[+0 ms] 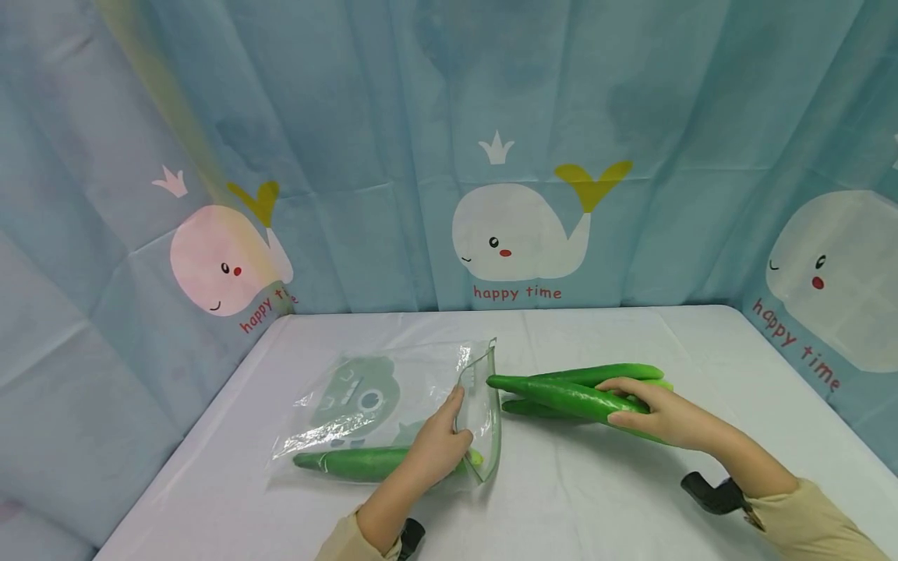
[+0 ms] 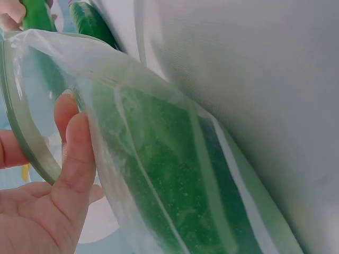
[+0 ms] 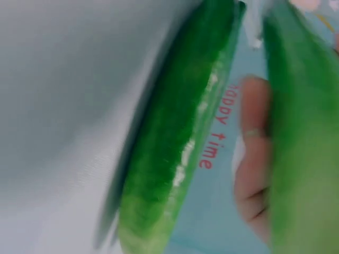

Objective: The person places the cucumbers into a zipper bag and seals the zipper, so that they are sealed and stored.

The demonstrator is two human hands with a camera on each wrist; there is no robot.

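A clear plastic bag [image 1: 428,374] with a green animal print lies on the white table, one cucumber [image 1: 365,463] inside it. At its opening on the right side, my left hand [image 1: 436,446] holds the bag's edge, and the left wrist view shows thumb and fingers [image 2: 77,153] around the film. My right hand [image 1: 666,414] grips a second cucumber [image 1: 561,396], its thin tip pointing left, right by the bag's mouth. Behind it is another cucumber [image 1: 624,372]; a further one [image 1: 536,409] shows partly beneath it. The right wrist view shows the held cucumber [image 3: 304,137] blurred.
The white-covered table [image 1: 596,514] ends at a blue curtain [image 1: 379,156] with whale prints, which rises behind and on both sides. A black wrist camera mount [image 1: 712,493] hangs under the right forearm, and another [image 1: 411,538] by the left sleeve.
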